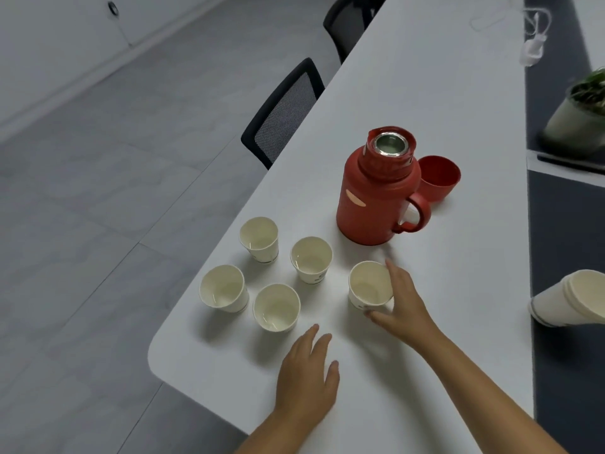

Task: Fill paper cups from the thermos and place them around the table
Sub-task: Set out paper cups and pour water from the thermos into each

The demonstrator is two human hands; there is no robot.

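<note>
1. White counter (pixel 442 103) is seen over a grey tiled floor (pixel 82 224), one rounded corner nearest the camera.
2. Nearest the camera, the left hand (pixel 306 385) is laid flat on the counter, fingers (pixel 322 344) loosely spread, nothing held.
3. Beyond it, a paper cup (pixel 370 285) in front of the red thermos (pixel 376 191) is pinched at its side by the right hand (pixel 401 301).
4. Four more paper cups (pixel 276 306) are stood upright left of the held cup; their contents cannot be told.
5. The thermos is stood open, its red lid (pixel 438 178) just right of it.
6. A stack of cups (pixel 569 298) is laid on its side far right of the thermos.
7. Two black chairs (pixel 284 113) are pushed in beyond the thermos, on its left.
</note>
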